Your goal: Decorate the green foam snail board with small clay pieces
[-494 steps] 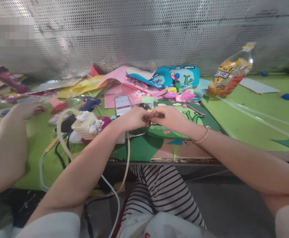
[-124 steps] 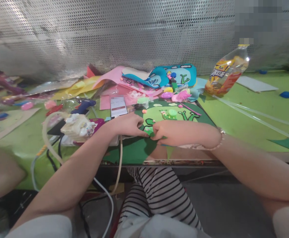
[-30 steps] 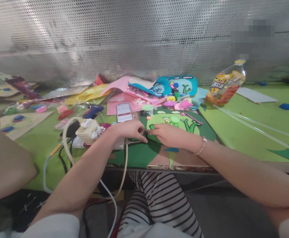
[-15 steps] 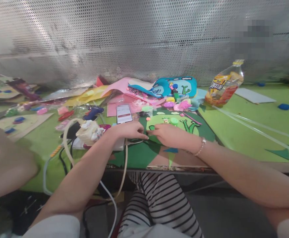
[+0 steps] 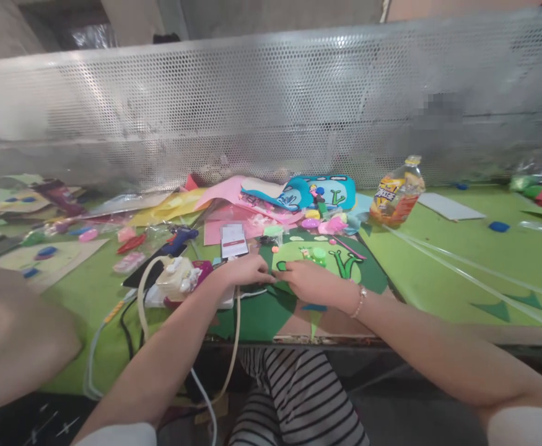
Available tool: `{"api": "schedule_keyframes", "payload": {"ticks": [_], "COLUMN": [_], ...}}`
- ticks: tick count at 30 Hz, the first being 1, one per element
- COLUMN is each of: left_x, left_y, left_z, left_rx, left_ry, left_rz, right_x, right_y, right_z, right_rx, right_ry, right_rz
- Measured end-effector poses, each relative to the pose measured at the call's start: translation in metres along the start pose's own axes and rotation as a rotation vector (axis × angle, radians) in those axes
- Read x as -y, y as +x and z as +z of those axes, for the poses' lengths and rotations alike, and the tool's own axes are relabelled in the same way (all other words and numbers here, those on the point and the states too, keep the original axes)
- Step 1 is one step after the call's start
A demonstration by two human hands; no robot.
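My left hand (image 5: 247, 271) is over the left part of a dark green craft sheet (image 5: 376, 280), thumb and forefinger drawn together. Facing it from the right, my right hand (image 5: 310, 284) has its fingers curled and their tips almost meeting the left ones. Whatever sits between the fingertips is too small to make out. Beyond the hands, the sheet carries a light green patch (image 5: 295, 249), a round green piece (image 5: 318, 253) and a black-outlined green plant shape (image 5: 346, 265). A pink stick (image 5: 349, 249) lies across its upper right.
A lit phone (image 5: 234, 241) lies behind my left hand. Plugs and cables crowd a cream block (image 5: 178, 277) beside my left forearm, near a blue glue gun (image 5: 178, 240). A drink bottle (image 5: 397, 195) stands right. Another person's arm (image 5: 29, 337) reaches in at left.
The view has tipped upward, so the table sits lower and more of the background shows. Both hands stay close together over the green sheet. The other person's arm at left has shifted slightly.
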State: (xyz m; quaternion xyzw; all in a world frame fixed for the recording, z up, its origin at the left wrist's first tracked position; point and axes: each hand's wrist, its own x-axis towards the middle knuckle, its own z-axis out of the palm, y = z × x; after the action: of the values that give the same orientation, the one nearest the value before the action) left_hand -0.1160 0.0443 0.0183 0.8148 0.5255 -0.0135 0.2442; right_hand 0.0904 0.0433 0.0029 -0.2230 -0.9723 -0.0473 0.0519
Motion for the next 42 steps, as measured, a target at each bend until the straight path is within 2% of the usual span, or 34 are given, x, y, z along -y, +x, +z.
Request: {"api": "schedule_keyframes", "payload": {"ticks": [5, 17, 24, 42], "left_x": [-0.002, -0.006, -0.009, -0.013], "left_y": [-0.002, -0.006, -0.006, -0.004], "left_z": [0.001, 0.002, 0.001, 0.001], "left_rx": [-0.002, 0.013, -0.008, -0.006], "left_ry": [-0.012, 0.013, 0.063, 0.087], "left_rz": [-0.038, -0.071, -0.049, -0.03], "right_x": [-0.001, 0.001, 0.003, -0.004], "right_y": [0.001, -0.001, -0.001, -0.001], "right_z": [0.0, -0.002, 0.001, 0.006], "right_rx": [-0.049, -0.031, 0.009, 0.005], "right_ry": [0.029, 0.079, 0.1, 0.042], "right_rz": [-0.003, -0.022, -0.047, -0.103]}}
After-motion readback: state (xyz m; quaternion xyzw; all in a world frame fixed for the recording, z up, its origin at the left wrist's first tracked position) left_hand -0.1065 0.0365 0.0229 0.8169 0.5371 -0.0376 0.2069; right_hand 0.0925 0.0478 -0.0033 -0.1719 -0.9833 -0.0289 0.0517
